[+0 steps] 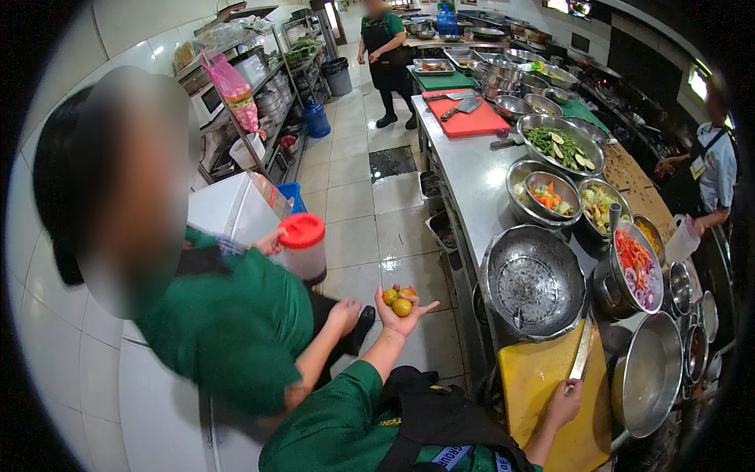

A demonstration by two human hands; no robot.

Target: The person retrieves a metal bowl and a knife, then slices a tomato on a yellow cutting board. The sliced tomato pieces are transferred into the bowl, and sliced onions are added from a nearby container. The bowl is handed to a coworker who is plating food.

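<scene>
Tomatoes (402, 307) in the left hand (408, 318), knife (582, 352) in the right hand (564, 403) over the cutting board (541, 385), bowl (535, 275) just beyond.

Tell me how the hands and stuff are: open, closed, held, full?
Left hand: open, palm up
Round yellow-orange fruits: whole, in that palm
Right hand: closed around knife
Knife: held, blade over yellow board
Yellow board: lying flat
Plastic container: red lid on, co-worker holding it
Large steel bowl: upright, uncovered
Bowl of green vegetables: uncovered, filled
</scene>
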